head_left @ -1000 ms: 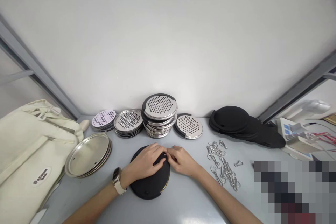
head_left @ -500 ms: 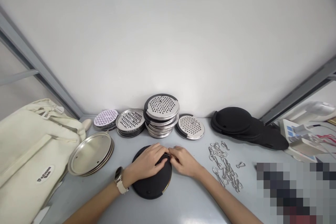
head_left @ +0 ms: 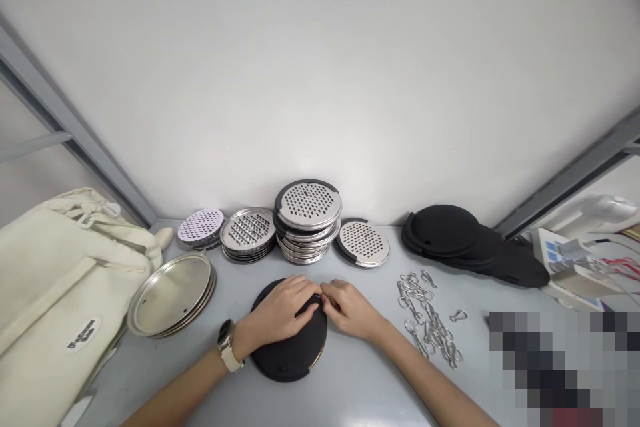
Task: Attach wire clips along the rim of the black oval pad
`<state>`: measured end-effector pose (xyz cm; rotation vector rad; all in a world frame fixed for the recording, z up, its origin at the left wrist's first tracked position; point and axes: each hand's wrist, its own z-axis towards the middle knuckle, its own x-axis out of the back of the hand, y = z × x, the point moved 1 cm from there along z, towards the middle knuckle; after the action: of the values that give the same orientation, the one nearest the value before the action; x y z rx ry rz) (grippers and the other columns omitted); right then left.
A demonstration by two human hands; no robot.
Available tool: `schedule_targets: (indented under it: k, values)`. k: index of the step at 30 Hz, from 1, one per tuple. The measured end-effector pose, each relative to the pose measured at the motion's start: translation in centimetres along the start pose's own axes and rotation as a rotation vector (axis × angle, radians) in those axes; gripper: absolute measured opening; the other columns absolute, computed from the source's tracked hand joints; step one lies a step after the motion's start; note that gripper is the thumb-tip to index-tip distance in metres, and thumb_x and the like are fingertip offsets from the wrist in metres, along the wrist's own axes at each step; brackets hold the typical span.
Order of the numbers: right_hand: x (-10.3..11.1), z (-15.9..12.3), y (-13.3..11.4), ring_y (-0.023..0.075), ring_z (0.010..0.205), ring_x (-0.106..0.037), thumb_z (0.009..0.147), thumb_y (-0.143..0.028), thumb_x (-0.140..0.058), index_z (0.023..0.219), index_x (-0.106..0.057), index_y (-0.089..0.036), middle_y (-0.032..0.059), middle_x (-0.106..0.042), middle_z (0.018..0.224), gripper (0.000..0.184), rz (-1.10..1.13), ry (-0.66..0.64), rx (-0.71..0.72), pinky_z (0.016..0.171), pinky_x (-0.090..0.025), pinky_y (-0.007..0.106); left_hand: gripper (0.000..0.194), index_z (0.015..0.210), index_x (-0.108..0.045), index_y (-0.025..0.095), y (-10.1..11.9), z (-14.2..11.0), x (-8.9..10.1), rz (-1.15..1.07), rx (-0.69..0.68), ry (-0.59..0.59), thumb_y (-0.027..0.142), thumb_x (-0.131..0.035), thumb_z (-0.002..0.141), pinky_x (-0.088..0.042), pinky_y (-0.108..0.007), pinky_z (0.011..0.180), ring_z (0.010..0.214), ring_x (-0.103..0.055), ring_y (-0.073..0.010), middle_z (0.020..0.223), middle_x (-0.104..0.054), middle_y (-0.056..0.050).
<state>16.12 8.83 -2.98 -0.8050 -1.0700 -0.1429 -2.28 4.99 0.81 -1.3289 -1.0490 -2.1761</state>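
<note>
A black round disc [head_left: 293,357] lies flat on the table in front of me, with a thin gold-coloured edge showing at its lower right. My left hand [head_left: 287,310] rests across it, its fingers curled over the far right rim and the thumb lying on top. Fingertip to fingertip with it, my right hand [head_left: 347,307] is closed in a pinch at that same rim. Whatever lies between the pinched fingers is too small and hidden to name. To the right is a loose heap of small metal snap clips [head_left: 433,327].
Perforated metal grater discs stand in stacks along the wall, the tallest stack [head_left: 307,213] in the middle. Shallow metal plates [head_left: 170,293] and a cream bag [head_left: 60,293] are at left. Black discs [head_left: 445,230] overlap at the back right, beside a power strip [head_left: 565,260].
Both hands stay at the disc's far right rim. A small metallic glint between the fingertips earlier is hardly visible now; my right fingers have shifted only slightly.
</note>
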Motion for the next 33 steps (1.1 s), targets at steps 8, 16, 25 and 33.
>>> schedule_targets:
  k: [8,16,25,33]
  values:
    - [0.10,0.10,-0.12,0.0161,0.064,-0.048,0.090,-0.013,-0.039,0.078,-0.047,-0.020,0.0007,-0.053,0.067,0.016,0.000,-0.015,-0.005,0.064,-0.036,0.026,0.011,0.098,-0.054,0.019,0.03,0.04,-0.10,0.057,0.018,-0.002,0.018,-0.045,0.092,-0.044,-0.038,0.087,0.090,-0.054,-0.0208,0.089,-0.059,-0.005]
    - [0.01,0.21,0.06,0.0145,0.063,-0.048,0.089,-0.012,-0.041,0.068,-0.044,-0.020,-0.0002,-0.052,0.063,0.023,0.062,0.002,-0.026,0.063,-0.036,0.025,0.013,0.102,-0.053,0.018,0.23,0.04,0.11,0.040,0.040,-0.002,0.018,-0.046,0.091,-0.042,-0.038,0.086,0.092,-0.050,-0.0214,0.093,-0.057,-0.005]
    - [-0.03,0.12,0.06,0.0143,0.062,-0.047,0.089,-0.014,-0.041,0.066,-0.040,-0.020,-0.0005,-0.051,0.061,0.024,0.050,0.016,0.013,0.064,-0.035,0.025,0.016,0.106,-0.053,0.019,0.23,0.14,0.25,0.053,0.046,-0.013,0.020,-0.046,0.091,-0.039,-0.039,0.088,0.098,-0.047,-0.0225,0.101,-0.055,-0.006]
    - [-0.11,0.11,0.06,0.0142,0.061,-0.046,0.090,-0.015,-0.041,0.068,-0.042,-0.020,-0.0001,-0.053,0.062,0.023,0.011,0.024,0.017,0.062,-0.034,0.025,0.016,0.106,-0.052,0.018,0.27,0.19,0.38,0.063,0.056,-0.031,0.020,-0.047,0.091,-0.038,-0.039,0.090,0.101,-0.047,-0.0224,0.105,-0.054,-0.006]
